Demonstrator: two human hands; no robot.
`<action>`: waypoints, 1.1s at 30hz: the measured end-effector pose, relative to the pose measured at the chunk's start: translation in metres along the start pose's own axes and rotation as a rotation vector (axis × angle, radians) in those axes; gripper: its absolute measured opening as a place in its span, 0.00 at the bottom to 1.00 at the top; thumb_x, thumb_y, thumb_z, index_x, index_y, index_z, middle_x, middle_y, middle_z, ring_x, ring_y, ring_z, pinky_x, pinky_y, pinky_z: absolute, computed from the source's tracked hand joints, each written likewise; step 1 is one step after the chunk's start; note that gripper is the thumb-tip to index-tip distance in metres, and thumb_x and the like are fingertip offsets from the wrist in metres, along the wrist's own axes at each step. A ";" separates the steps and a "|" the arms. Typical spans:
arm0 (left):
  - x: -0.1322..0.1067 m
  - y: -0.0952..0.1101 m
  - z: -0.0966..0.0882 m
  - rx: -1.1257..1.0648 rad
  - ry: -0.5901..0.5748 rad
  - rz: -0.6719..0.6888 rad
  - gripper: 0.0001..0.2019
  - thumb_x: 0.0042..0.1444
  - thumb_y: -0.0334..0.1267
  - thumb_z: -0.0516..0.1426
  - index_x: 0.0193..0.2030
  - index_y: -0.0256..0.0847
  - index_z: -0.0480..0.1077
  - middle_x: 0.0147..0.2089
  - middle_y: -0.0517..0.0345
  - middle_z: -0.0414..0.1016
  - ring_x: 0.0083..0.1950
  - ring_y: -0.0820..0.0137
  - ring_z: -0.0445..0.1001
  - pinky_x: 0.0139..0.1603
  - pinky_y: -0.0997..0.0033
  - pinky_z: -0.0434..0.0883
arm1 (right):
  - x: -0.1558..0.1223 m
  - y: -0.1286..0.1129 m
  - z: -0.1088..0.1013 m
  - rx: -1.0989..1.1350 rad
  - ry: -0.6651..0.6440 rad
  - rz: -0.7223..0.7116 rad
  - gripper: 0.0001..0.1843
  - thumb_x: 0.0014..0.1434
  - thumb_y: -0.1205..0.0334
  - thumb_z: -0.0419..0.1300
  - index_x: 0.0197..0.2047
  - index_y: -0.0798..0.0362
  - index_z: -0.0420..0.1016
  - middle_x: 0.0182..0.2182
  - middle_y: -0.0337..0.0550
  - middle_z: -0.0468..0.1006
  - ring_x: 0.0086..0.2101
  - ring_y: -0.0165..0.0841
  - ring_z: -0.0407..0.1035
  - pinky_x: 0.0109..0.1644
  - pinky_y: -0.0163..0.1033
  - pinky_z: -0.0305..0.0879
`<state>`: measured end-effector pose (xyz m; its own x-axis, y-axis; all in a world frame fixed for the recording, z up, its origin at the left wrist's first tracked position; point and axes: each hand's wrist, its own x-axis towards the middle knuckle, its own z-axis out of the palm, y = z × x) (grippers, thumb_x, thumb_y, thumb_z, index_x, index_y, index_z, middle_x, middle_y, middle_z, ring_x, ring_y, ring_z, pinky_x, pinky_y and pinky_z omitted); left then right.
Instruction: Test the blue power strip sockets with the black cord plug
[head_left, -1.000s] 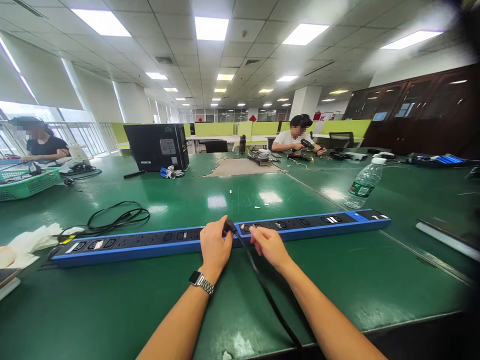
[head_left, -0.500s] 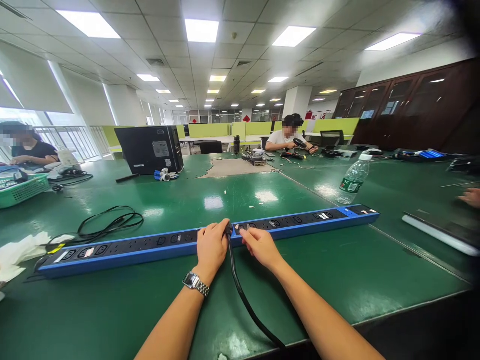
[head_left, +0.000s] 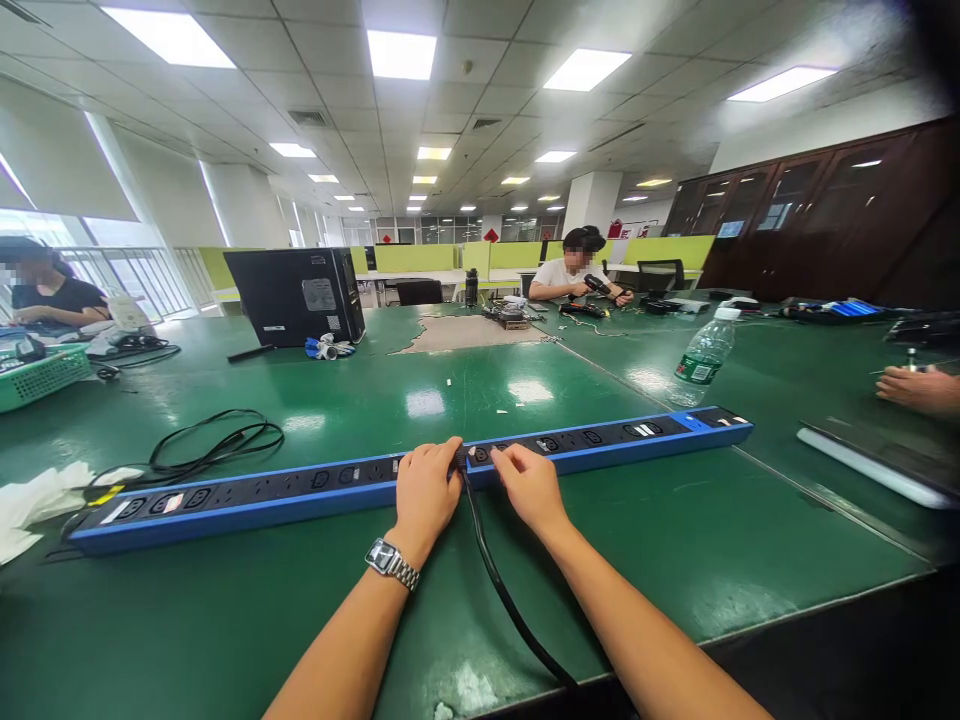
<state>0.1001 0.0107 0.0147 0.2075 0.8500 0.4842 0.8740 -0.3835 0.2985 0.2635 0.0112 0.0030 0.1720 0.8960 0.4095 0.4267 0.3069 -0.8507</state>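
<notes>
A long blue-and-black power strip (head_left: pixel 277 487) lies slantwise across the green table, with rows of sockets facing up. My left hand (head_left: pixel 427 490), wearing a metal-band watch, is wrapped over its middle. Beside that hand's fingertips, a thick black cable (head_left: pixel 491 570) meets the strip and runs down past the table's front edge. Just right of the cable, my right hand (head_left: pixel 531 490) has thumb and forefinger pinched at the strip's top face. Whatever is between those fingertips is hidden or too small to name.
A water bottle (head_left: pixel 707 345) stands behind the strip's right end. Coiled black cord (head_left: pixel 225 440), white tissue (head_left: pixel 37 505) and a green basket (head_left: pixel 45 375) are at left. A black computer case (head_left: pixel 292 297) stands farther back. Another person's hand (head_left: pixel 919 388) is at right, near a flat panel (head_left: pixel 874 465).
My right hand has shifted slightly right, away from the cable. My left hand stays on the strip. The other person's hand at right has come farther into view, with a small metal object.
</notes>
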 end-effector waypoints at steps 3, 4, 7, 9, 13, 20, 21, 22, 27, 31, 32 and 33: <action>-0.002 0.000 0.002 0.003 0.029 0.013 0.21 0.59 0.32 0.52 0.60 0.46 0.65 0.53 0.53 0.76 0.57 0.62 0.69 0.58 0.57 0.62 | 0.001 0.001 -0.001 -0.002 0.017 0.003 0.20 0.58 0.48 0.55 0.20 0.51 0.65 0.17 0.35 0.65 0.22 0.30 0.59 0.29 0.35 0.54; -0.003 0.000 0.003 0.001 0.038 0.013 0.21 0.59 0.32 0.52 0.60 0.46 0.65 0.53 0.53 0.76 0.57 0.62 0.69 0.58 0.58 0.62 | 0.001 0.001 -0.002 0.001 0.013 0.005 0.20 0.58 0.48 0.55 0.20 0.51 0.65 0.17 0.35 0.65 0.23 0.30 0.59 0.29 0.35 0.54; -0.003 0.000 0.004 -0.014 0.050 -0.009 0.21 0.60 0.32 0.51 0.60 0.47 0.65 0.52 0.54 0.77 0.56 0.62 0.69 0.58 0.58 0.63 | 0.001 0.002 -0.002 0.006 -0.002 0.009 0.19 0.57 0.48 0.55 0.20 0.50 0.65 0.17 0.36 0.65 0.23 0.31 0.59 0.29 0.35 0.54; -0.003 -0.001 0.006 -0.034 0.060 -0.026 0.20 0.60 0.32 0.50 0.59 0.47 0.66 0.51 0.54 0.77 0.56 0.63 0.70 0.58 0.59 0.63 | 0.001 0.002 -0.001 0.010 -0.008 0.011 0.19 0.57 0.48 0.56 0.20 0.50 0.65 0.17 0.36 0.66 0.22 0.31 0.59 0.29 0.35 0.54; -0.001 -0.002 0.010 -0.105 0.107 -0.049 0.18 0.61 0.33 0.51 0.56 0.46 0.69 0.49 0.53 0.78 0.53 0.63 0.72 0.57 0.59 0.64 | 0.001 0.001 -0.002 -0.001 -0.012 0.009 0.19 0.56 0.49 0.56 0.19 0.50 0.65 0.17 0.36 0.65 0.22 0.30 0.59 0.29 0.35 0.54; 0.003 -0.021 -0.010 -0.335 0.381 -0.236 0.17 0.64 0.43 0.49 0.57 0.43 0.66 0.46 0.52 0.77 0.44 0.65 0.75 0.47 0.68 0.70 | 0.000 -0.001 -0.003 0.000 -0.026 0.035 0.20 0.57 0.49 0.55 0.19 0.51 0.64 0.17 0.35 0.66 0.22 0.30 0.60 0.29 0.35 0.54; 0.002 -0.027 -0.015 -0.315 0.391 -0.262 0.17 0.64 0.44 0.49 0.56 0.42 0.66 0.46 0.52 0.77 0.43 0.65 0.75 0.46 0.68 0.70 | -0.001 -0.001 -0.003 -0.004 -0.024 0.034 0.20 0.57 0.49 0.55 0.19 0.51 0.64 0.17 0.35 0.66 0.22 0.30 0.59 0.29 0.35 0.54; 0.001 -0.034 -0.020 -0.296 0.390 -0.288 0.18 0.63 0.44 0.49 0.56 0.42 0.66 0.44 0.52 0.77 0.42 0.65 0.75 0.45 0.68 0.70 | -0.001 -0.001 -0.003 -0.007 -0.023 0.033 0.20 0.57 0.49 0.55 0.19 0.51 0.64 0.16 0.35 0.66 0.22 0.30 0.59 0.29 0.35 0.54; -0.004 -0.061 -0.033 -0.265 0.288 -0.381 0.16 0.59 0.45 0.52 0.52 0.44 0.70 0.41 0.53 0.79 0.40 0.64 0.77 0.44 0.67 0.71 | -0.001 0.000 -0.003 -0.002 -0.027 0.029 0.19 0.57 0.49 0.56 0.20 0.51 0.65 0.17 0.36 0.67 0.22 0.30 0.60 0.29 0.35 0.54; -0.003 -0.069 -0.038 -0.286 0.179 -0.421 0.14 0.55 0.44 0.56 0.47 0.46 0.73 0.41 0.55 0.80 0.43 0.62 0.77 0.48 0.64 0.71 | 0.000 -0.002 -0.004 0.000 -0.024 0.030 0.19 0.57 0.50 0.56 0.20 0.51 0.66 0.17 0.36 0.67 0.22 0.30 0.61 0.29 0.35 0.55; -0.003 -0.071 -0.039 -0.292 0.178 -0.444 0.14 0.54 0.43 0.57 0.47 0.46 0.73 0.42 0.55 0.80 0.43 0.62 0.77 0.49 0.63 0.71 | 0.000 -0.002 -0.004 0.000 -0.024 0.031 0.19 0.57 0.50 0.56 0.19 0.51 0.66 0.17 0.36 0.67 0.22 0.31 0.61 0.29 0.35 0.55; -0.002 -0.073 -0.040 -0.295 0.186 -0.467 0.14 0.52 0.42 0.58 0.46 0.47 0.74 0.42 0.55 0.80 0.44 0.62 0.78 0.50 0.62 0.71 | 0.000 -0.002 -0.004 0.002 -0.024 0.032 0.19 0.57 0.50 0.56 0.19 0.51 0.66 0.17 0.36 0.67 0.22 0.31 0.61 0.29 0.35 0.54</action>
<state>0.0185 0.0221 0.0248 -0.2743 0.8855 0.3751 0.6895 -0.0908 0.7185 0.2661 0.0093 0.0057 0.1639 0.9128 0.3740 0.4198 0.2785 -0.8638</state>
